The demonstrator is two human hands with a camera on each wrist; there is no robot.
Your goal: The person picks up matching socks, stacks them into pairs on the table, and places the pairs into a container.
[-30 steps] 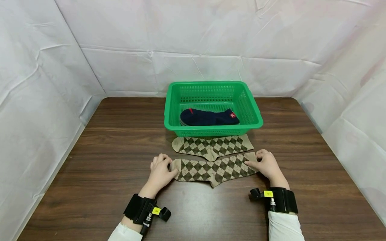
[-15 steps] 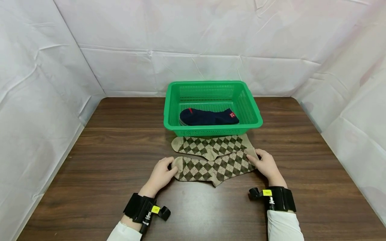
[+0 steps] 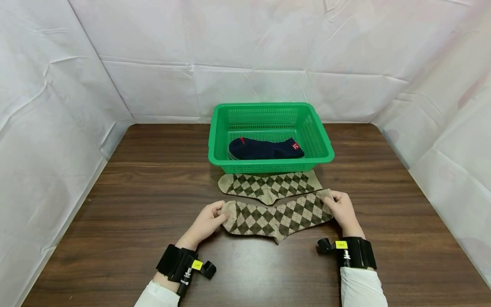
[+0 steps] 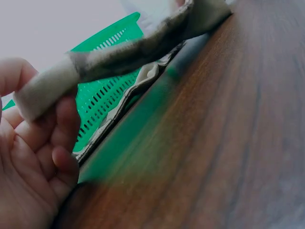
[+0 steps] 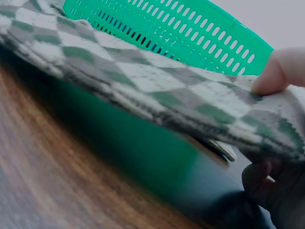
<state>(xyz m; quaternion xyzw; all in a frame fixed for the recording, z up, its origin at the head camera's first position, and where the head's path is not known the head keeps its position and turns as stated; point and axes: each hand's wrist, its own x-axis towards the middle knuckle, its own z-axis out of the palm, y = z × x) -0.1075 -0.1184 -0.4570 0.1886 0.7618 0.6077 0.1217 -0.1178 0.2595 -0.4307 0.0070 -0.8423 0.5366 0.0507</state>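
A beige and dark green argyle sock (image 3: 284, 217) is stretched between both hands, raised off the table in the wrist views. My left hand (image 3: 208, 221) pinches its toe end between thumb and fingers. At the cuff, my right hand (image 3: 343, 212) pinches the fabric, thumb on top and fingers beneath. A matching argyle sock (image 3: 270, 186) lies flat just behind it, toe to the left, along the front of the green basket (image 3: 272, 166). Part of that sock's back edge is hidden by the basket.
Inside the basket lie dark navy socks (image 3: 266, 149) with a red tag. The basket stands at the back of the brown wooden table (image 3: 161, 170), near a white sheet wall (image 3: 245, 89). White sheets also line both sides.
Both hands have lifted the front argyle sock from the table. Its cuff end has risen and shifted slightly right with my right hand. The other sock and the basket have stayed put.
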